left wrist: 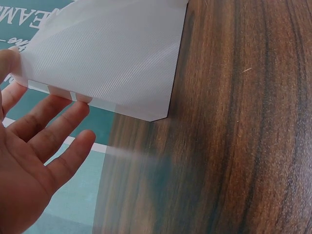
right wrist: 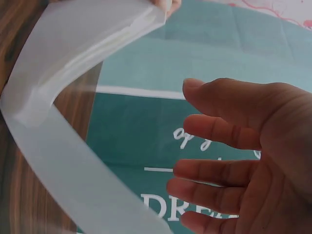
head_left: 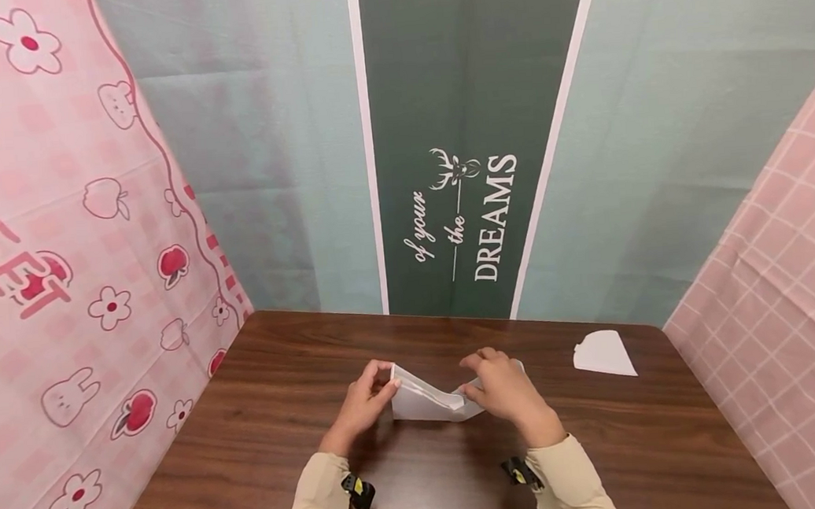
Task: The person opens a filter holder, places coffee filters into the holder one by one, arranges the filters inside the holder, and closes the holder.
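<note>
Dark wood grain runs along the table [head_left: 217, 473] before a hanging green cloth [head_left: 475, 108]. At lower centre of the head view, a milky, see-through plastic sleeve [head_left: 421, 405] bends into a V; the left hand [head_left: 363, 405] pinches one end, while the right hand [head_left: 508, 389] spreads its fingers beside the other. Only the left wrist view shows fine ribbing; only the right, a gap between fingers and sleeve.

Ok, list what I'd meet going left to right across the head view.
Pink printed cloth → left hand → bent translucent sheet → right hand → flat white piece → pink checked cloth.
</note>
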